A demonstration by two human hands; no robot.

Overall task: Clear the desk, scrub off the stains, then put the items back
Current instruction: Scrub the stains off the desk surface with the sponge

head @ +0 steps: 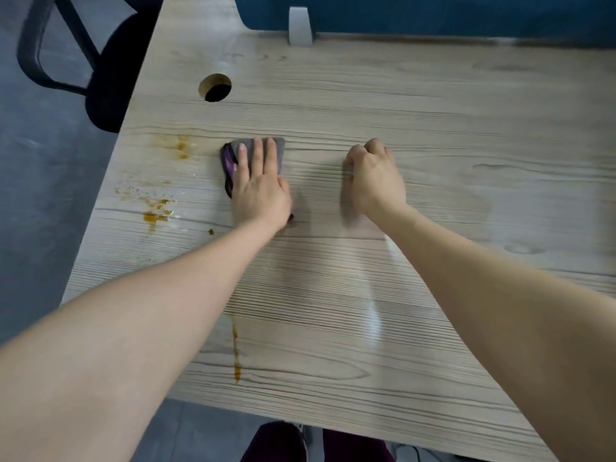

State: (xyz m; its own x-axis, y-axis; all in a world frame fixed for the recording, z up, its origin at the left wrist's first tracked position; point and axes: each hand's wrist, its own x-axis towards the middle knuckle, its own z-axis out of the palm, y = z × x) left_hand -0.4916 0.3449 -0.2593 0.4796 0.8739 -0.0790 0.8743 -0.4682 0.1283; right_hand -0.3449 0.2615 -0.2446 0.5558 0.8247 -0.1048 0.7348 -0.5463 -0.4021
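Note:
A folded grey and purple cloth lies on the pale wood-grain desk, left of centre. My left hand presses flat on it with straight fingers. My right hand rests on the bare desk to the right with its fingers curled under, holding nothing. Orange-brown stains mark the desk: faint spots far left of the cloth, a splatter near the left edge, and a thin streak close to the front edge. A wet sheen shows between my forearms.
A round cable hole opens in the desk's far left part. A blue partition with a white bracket runs along the back edge. A black chair stands on the grey floor to the left.

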